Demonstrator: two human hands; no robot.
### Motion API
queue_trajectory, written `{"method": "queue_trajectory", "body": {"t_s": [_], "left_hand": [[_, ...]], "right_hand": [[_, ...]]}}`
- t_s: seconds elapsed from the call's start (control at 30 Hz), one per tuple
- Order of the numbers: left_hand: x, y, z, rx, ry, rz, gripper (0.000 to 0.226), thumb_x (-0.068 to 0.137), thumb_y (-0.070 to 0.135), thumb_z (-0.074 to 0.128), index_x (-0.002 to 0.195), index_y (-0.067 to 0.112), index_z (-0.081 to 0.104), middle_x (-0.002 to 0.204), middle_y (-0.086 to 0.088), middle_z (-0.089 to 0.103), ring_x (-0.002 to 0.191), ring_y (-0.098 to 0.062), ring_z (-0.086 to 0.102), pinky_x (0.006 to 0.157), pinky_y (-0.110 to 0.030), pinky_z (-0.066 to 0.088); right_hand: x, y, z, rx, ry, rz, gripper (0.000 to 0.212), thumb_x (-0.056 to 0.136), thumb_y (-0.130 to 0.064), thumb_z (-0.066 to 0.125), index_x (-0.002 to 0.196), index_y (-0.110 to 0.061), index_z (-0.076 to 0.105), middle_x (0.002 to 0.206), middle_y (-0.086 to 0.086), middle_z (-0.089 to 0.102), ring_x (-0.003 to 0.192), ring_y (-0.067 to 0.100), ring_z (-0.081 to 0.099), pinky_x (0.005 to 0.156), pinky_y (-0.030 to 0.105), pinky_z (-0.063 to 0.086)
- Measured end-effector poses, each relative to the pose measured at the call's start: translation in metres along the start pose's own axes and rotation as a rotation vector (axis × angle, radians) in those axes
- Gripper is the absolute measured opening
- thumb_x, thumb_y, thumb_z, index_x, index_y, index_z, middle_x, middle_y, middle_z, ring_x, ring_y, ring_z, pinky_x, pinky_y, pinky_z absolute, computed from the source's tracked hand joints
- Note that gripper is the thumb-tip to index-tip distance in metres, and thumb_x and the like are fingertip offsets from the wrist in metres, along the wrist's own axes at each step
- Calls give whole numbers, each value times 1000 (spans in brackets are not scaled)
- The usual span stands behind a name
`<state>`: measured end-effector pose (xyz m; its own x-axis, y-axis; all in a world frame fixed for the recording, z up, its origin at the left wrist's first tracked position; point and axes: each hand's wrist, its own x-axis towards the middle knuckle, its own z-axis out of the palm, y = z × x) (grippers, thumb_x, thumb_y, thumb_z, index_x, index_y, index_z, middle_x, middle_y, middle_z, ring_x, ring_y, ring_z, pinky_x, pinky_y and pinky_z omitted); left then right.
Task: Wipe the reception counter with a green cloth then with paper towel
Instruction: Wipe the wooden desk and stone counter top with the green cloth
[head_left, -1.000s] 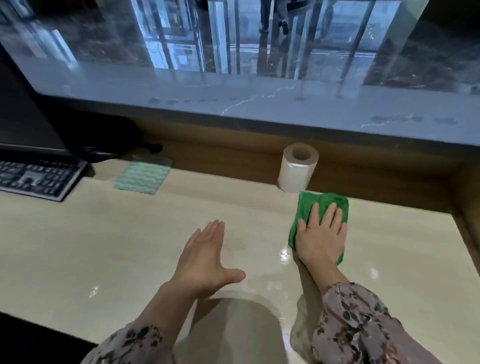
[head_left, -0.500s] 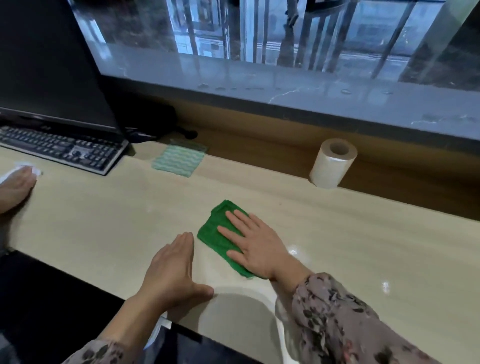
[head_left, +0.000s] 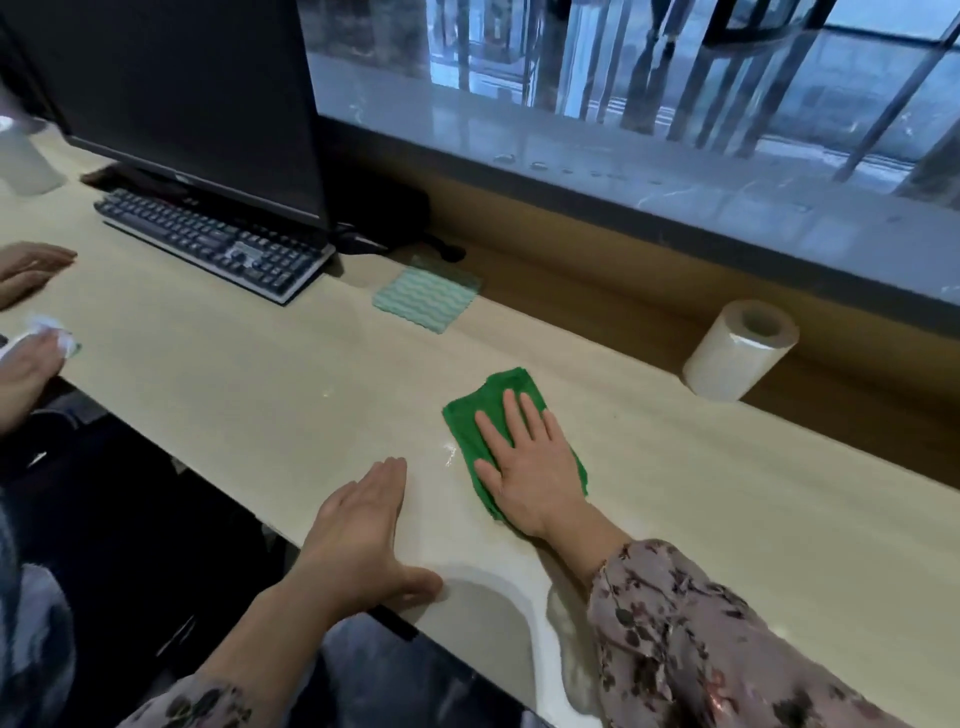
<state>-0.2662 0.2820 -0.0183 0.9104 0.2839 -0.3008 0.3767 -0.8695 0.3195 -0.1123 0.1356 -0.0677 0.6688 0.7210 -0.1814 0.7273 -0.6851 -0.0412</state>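
Note:
My right hand (head_left: 530, 467) lies flat with straight fingers on a folded green cloth (head_left: 467, 421), pressing it onto the beige reception counter (head_left: 249, 384). My left hand (head_left: 363, 535) rests open on the counter near its front edge, just left of the cloth, thumb spread to the right. A roll of paper towel (head_left: 737, 351) stands at the back right against the wooden upstand.
A black monitor (head_left: 182, 88) and keyboard (head_left: 213, 244) occupy the back left. A pale striped cloth (head_left: 423, 299) lies right of the keyboard. Another person's hands (head_left: 26, 322) work at the far left, one holding white paper. A higher marble ledge (head_left: 675, 192) runs behind.
My right hand slid the green cloth from beside the paper roll leftward along the counter. The view swung left, bringing the monitor and another person's hands into sight.

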Motion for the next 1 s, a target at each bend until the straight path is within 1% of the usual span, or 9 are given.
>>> {"method": "queue_trajectory", "body": {"t_s": [0.07,0.13,0.23,0.3,0.47,0.6,0.7,0.8,1.0], "left_hand": [[-7,-6,4,-15,-12,-21,132,52,76,69,151,14,9,159,0,16,147,-16,14,119,-30,12],[-12,-10,6,-22,-3,-17,137,56,77,68,154,18,-8,162,4,-5,148,-7,-6,118,-26,-3],[-15,-15,6,-31,17,-25,136,58,78,66,153,20,-12,161,7,-10,147,-5,-12,116,-24,-7],[-12,-17,6,-24,23,-39,135,58,79,65,154,20,-10,162,7,-10,147,-6,-11,117,-24,-6],[-4,-17,6,18,12,-37,127,65,76,64,154,20,-6,162,6,-6,149,-9,-8,117,-25,-4],[-3,-13,5,-14,44,-10,102,83,63,57,155,20,-1,162,5,-3,149,-8,-5,117,-24,-2],[-7,-13,2,-148,97,-35,82,91,56,43,155,17,8,162,3,5,149,-8,1,116,-21,2],[-13,-13,-1,-252,156,-84,87,80,60,27,153,13,18,161,-2,15,148,-11,10,116,-22,9],[-17,-12,5,-267,121,-72,82,86,56,29,151,7,24,158,-9,23,148,-17,17,119,-27,14]], "right_hand": [[-15,-29,9,0,50,-214,63,94,-55,14,150,-30,26,158,15,16,147,31,12,117,44,5],[-20,-39,11,-33,33,-367,60,94,-55,23,146,-29,37,154,14,29,143,30,26,114,45,11],[3,-16,-2,-95,-30,-538,66,92,-60,13,152,-33,12,161,6,-2,148,22,-4,119,39,-8],[31,9,-12,-94,-10,-456,67,91,-62,10,152,-35,5,161,3,-9,148,18,-11,119,37,-7],[89,64,-26,-58,-32,-4,63,99,-57,17,154,-30,1,161,7,-10,148,23,-8,120,39,0],[96,55,-30,11,-67,163,62,100,-51,14,154,-25,-3,160,13,-14,147,30,-11,120,43,-2],[73,9,-21,2,-26,101,62,99,-51,13,153,-26,-5,158,14,-16,146,33,-15,119,46,-5],[36,-49,-11,32,-11,-19,62,99,-53,12,152,-27,-6,156,12,-18,144,33,-20,118,48,-8],[-38,-117,17,54,-52,-47,62,98,-42,24,154,-23,4,158,16,-14,146,34,-15,117,47,-10]]}}
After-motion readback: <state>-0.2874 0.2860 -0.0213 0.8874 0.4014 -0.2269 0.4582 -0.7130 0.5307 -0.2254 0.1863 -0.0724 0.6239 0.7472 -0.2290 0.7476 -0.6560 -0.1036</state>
